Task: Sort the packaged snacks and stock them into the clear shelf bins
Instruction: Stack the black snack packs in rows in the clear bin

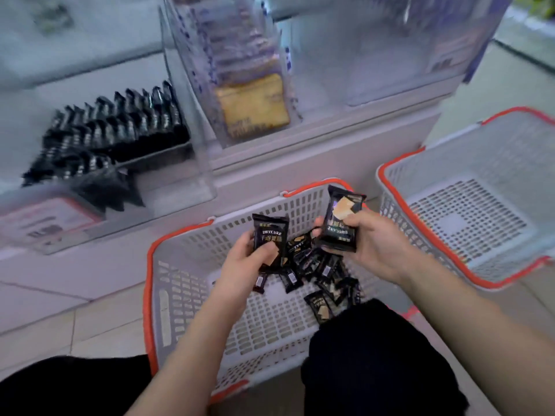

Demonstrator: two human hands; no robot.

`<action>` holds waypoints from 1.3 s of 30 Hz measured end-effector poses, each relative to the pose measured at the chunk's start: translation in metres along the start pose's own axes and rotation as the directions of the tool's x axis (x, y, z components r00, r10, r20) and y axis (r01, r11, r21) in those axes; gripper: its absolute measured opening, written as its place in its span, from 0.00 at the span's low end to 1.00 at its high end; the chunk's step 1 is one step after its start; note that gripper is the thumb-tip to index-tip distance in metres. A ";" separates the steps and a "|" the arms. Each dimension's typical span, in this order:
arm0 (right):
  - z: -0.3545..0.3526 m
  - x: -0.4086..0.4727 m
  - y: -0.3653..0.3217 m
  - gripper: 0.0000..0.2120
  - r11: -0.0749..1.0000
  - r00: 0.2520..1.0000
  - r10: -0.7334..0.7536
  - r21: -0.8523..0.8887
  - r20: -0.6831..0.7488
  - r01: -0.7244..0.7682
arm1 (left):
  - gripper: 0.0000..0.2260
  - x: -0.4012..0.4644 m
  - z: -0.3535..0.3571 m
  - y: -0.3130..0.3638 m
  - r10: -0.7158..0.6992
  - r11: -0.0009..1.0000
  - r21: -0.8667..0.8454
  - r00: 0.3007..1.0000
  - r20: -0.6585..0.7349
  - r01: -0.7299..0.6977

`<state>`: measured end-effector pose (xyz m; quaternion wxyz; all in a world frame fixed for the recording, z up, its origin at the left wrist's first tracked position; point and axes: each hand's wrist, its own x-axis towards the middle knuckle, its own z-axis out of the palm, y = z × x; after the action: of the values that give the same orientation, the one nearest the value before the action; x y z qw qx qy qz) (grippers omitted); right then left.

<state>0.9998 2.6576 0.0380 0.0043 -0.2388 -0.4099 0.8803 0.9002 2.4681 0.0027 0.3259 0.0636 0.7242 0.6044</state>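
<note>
My left hand (246,259) grips a black snack packet (269,235) upright over a grey basket with a red rim (177,295). My right hand (372,244) holds another black packet (342,217), upside down, above the same basket. Several more black packets (321,274) lie loose on the basket floor between and below my hands. On the shelf at the upper left, a clear bin (168,157) holds rows of the same black packets (120,127). Next to it, a second clear bin (288,70) holds yellow-brown packaged snacks (255,103).
A second grey basket with a red rim (480,211) stands to the right with nothing in it. The white shelf base (300,163) runs behind both baskets. My dark trouser legs (375,361) flank the near basket. Tiled floor (60,325) lies at the left.
</note>
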 end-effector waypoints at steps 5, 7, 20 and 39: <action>0.039 -0.045 -0.032 0.20 0.710 0.963 -0.171 -0.652 0.207 0.266 | 0.10 -0.043 -0.014 0.063 0.271 0.916 0.296 0.962 0.042 -0.271; 0.061 -0.065 -0.044 0.22 0.314 0.899 -0.160 -0.843 0.407 0.438 | 0.13 -0.065 -0.032 0.082 0.371 0.783 0.516 0.927 0.063 -0.348; 0.142 -0.076 -0.013 0.15 0.395 0.883 -0.396 -0.821 0.253 0.412 | 0.11 -0.114 -0.080 0.115 0.421 0.692 0.560 0.885 0.201 -0.456; 0.232 -0.045 0.026 0.11 0.839 0.865 -0.428 -0.239 0.263 0.488 | 0.16 -0.116 -0.097 0.127 0.658 0.752 0.046 0.743 -0.126 -0.658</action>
<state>0.9463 2.4642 0.1650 0.1388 -0.0421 -0.5814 0.8006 0.8992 2.3643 0.1708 0.0425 0.2737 0.6752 0.6837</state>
